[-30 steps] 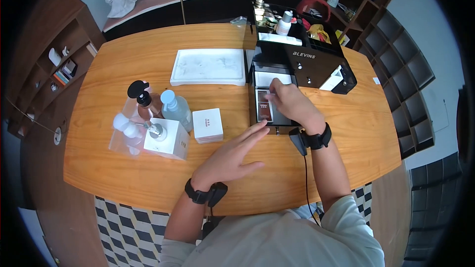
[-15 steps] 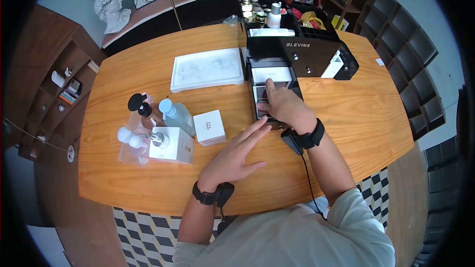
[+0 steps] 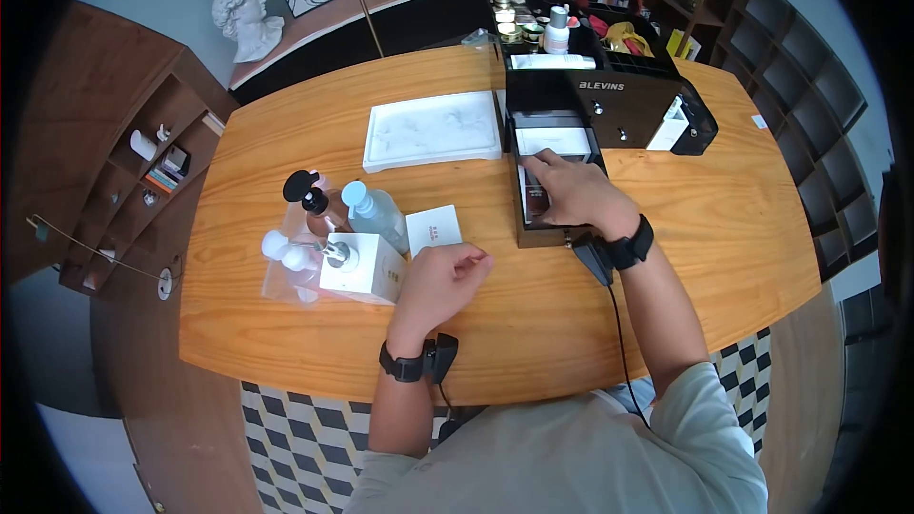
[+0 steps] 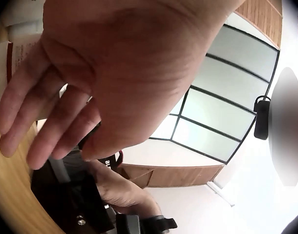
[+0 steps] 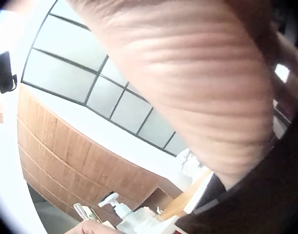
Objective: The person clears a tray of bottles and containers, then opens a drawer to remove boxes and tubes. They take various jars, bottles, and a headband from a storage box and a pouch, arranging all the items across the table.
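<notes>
My right hand (image 3: 586, 195) reaches into the pulled-out black drawer (image 3: 546, 237), fingers spread over a dark brown box with a pale border (image 3: 535, 198). Its palm hides part of that box. Behind it in the same drawer lies a white box (image 3: 552, 140). My left hand (image 3: 440, 287) hovers by the near edge of a white square box (image 3: 433, 224) with small red print, overlapping it in the head view. In the left wrist view, the fingers (image 4: 66, 122) of that hand hang loosely bent with nothing in them.
The black organizer (image 3: 609, 95) holds bottles, jars and a tube on top. A white marble-patterned tray (image 3: 433, 130) lies left of the drawer. To the left stand a white pump dispenser (image 3: 357, 271), a blue bottle (image 3: 378, 214), a brown pump bottle (image 3: 324, 209) and a clear container (image 3: 286, 281).
My left hand has left the drawer's front corner and moved left to the white square box, its fingers bending. Over the brown box, my right hand's fingers have shifted and spread.
</notes>
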The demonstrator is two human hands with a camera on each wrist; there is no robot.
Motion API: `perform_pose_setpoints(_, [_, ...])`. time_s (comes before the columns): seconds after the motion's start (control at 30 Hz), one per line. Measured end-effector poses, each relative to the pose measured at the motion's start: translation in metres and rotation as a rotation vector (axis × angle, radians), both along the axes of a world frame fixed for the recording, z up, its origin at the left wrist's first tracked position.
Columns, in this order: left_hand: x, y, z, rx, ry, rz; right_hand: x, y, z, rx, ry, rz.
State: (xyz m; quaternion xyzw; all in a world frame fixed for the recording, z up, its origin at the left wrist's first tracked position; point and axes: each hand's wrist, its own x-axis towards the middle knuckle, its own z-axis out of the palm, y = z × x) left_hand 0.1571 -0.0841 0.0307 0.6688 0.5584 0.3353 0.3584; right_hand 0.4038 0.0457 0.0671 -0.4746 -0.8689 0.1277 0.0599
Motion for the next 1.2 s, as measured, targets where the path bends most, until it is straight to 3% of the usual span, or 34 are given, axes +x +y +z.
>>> perform_pose_setpoints(0.17, [0.0, 0.002, -0.007, 0.065, 0.144, 0.057, -0.001, 0.011, -0.005, 0.053, -0.114, 0.057])
perform_pose_setpoints(0.23, [-0.001, 0.004, -0.007, 0.081, 0.156, 0.078, 0.005, 0.011, -0.002, 0.084, -0.041, 0.081])
perform_pose_setpoints(0.47, [0.002, 0.009, -0.012, 0.288, 0.157, 0.184, 0.013, -0.026, 0.086, 0.318, 0.201, 0.048])
perform_pose_setpoints(0.53, [0.004, 0.002, -0.001, 0.315, 0.096, 0.319, 0.008, -0.045, 0.099, 0.323, 0.286, 0.083])
perform_pose_setpoints(0.57, [0.005, 0.0, 0.005, 0.334, 0.06, 0.384, 0.007, -0.05, 0.096, 0.251, 0.309, 0.15])
perform_pose_setpoints(0.67, [0.001, -0.009, 0.01, 0.747, -0.108, 0.473, -0.011, -0.069, 0.06, -0.059, 0.4, 0.261])
perform_pose_setpoints(0.8, [0.001, -0.01, 0.001, 0.767, -0.334, 0.474, -0.048, -0.088, 0.03, -0.211, 0.228, 0.205])
perform_pose_setpoints(1.0, [0.005, -0.005, -0.007, 0.782, -0.24, 0.434, -0.084, -0.064, -0.011, 0.014, 0.169, 0.171])
perform_pose_setpoints(1.1, [0.013, -0.005, 0.002, 0.818, -0.207, 0.364, -0.07, -0.061, 0.021, 0.048, 0.2, 0.286])
perform_pose_setpoints(1.13, [0.013, -0.006, 0.001, 0.801, -0.197, 0.331, -0.063, -0.053, 0.029, 0.024, 0.247, 0.21])
perform_pose_setpoints(1.17, [0.013, -0.006, 0.002, 0.782, -0.185, 0.301, -0.048, -0.038, 0.03, 0.121, 0.258, 0.228])
perform_pose_setpoints(1.2, [0.014, -0.005, 0.004, 0.726, -0.18, 0.235, -0.037, -0.027, 0.032, 0.211, 0.349, 0.12])
